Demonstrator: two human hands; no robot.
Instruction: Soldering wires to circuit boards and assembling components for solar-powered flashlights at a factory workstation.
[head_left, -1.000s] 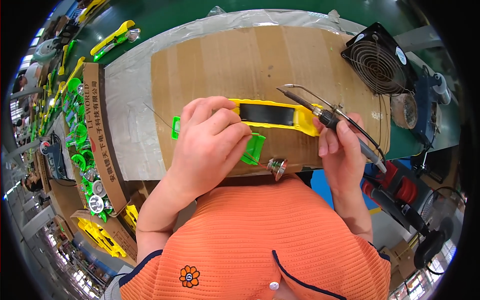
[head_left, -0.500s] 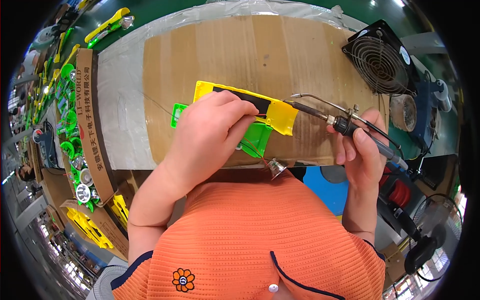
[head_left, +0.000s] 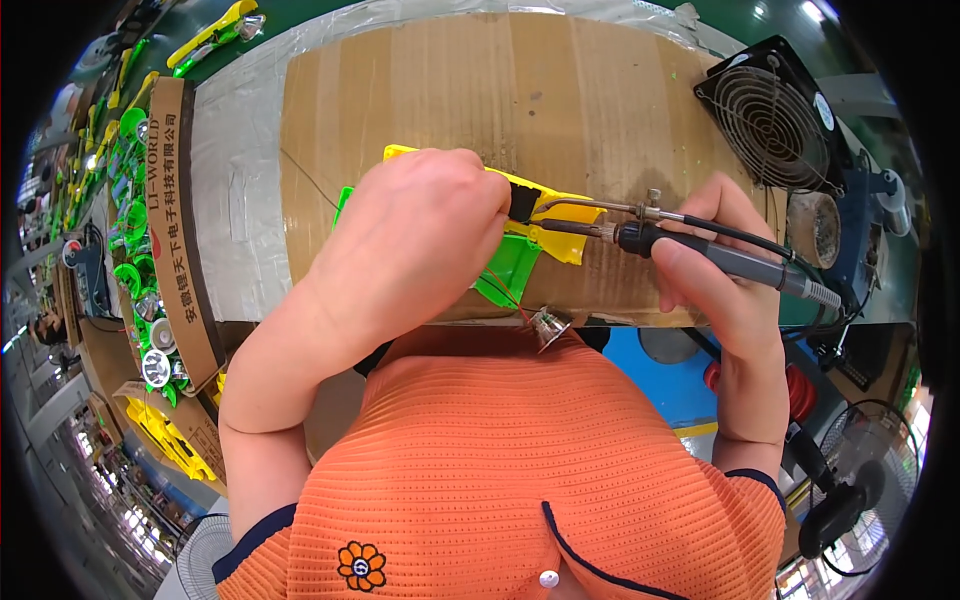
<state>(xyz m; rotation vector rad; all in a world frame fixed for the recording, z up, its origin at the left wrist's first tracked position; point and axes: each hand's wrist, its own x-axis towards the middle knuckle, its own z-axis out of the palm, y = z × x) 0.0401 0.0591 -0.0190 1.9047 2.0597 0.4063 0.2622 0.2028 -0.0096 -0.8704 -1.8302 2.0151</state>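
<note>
My right hand is wrapped round a grey and black soldering iron, with a thin metal tube clamped alongside it. The iron's tip reaches over a yellow plastic flashlight casing, near a black block inside it. Over the casing's left part lies my left hand, fingers curled closed; whatever they pinch is hidden beneath them. A green plastic part shows under the casing, partly covered by the left hand. Thin red wires lead from there to a silver lamp reflector at the table's near edge.
Brown cardboard covers the table. A cardboard box of green parts and reflectors stands left, with yellow casings below it. At the right are a black fan and a round tin-like pot. A yellow-green flashlight lies far left.
The soldering iron has moved left and its tip now reaches over the casing beside the black block. My left hand has turned, its fingers curling more tightly over the casing.
</note>
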